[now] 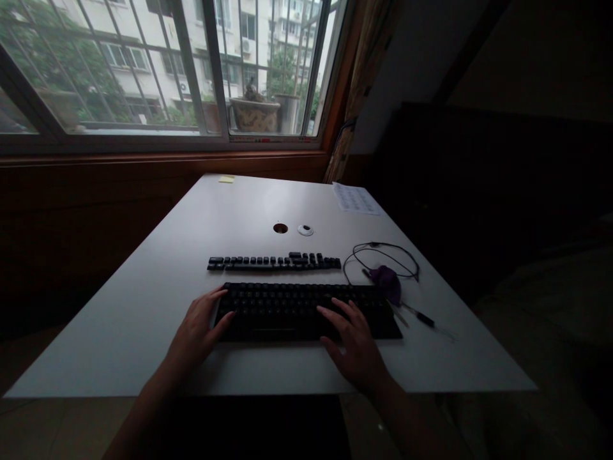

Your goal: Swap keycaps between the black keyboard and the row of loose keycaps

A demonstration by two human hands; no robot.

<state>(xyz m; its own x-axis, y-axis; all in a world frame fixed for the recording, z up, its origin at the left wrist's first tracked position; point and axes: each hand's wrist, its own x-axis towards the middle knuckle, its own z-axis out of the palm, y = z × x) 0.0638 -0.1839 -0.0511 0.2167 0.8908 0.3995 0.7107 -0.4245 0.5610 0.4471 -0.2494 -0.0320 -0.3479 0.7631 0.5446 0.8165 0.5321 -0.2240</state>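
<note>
A black keyboard lies flat near the front of the white table. My left hand rests at its left end, thumb and fingers apart, with the fingertips touching the left edge and the keys beside it. Over the right half of the keyboard, my right hand lies with its fingers spread on the keys. Neither hand is closed around anything. Just behind the keyboard, loose black keycaps are lined up in rows, with a few stacked higher toward the right.
Right of the keyboard are a coiled black cable, a purple cloth and a thin tool with a black handle. Farther back are a round table hole, its white cover, printed paper and yellow sticky notes.
</note>
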